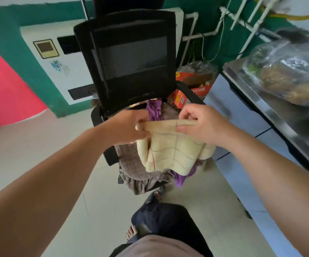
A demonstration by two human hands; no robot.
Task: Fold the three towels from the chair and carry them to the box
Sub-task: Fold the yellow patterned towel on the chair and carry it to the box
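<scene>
A cream towel with thin grid lines hangs over the seat of a black mesh office chair. My left hand pinches its upper edge at the left end. My right hand pinches the same edge at the right end, so the edge is stretched flat between them. Under it lie a brown-grey towel that spills over the seat's front and a purple towel, seen behind the cream one and again below it at the right.
A steel counter with bagged goods runs along the right. Red cartons stand behind the chair against a green wall. A white appliance stands at back left. My legs and feet are below on the tiled floor.
</scene>
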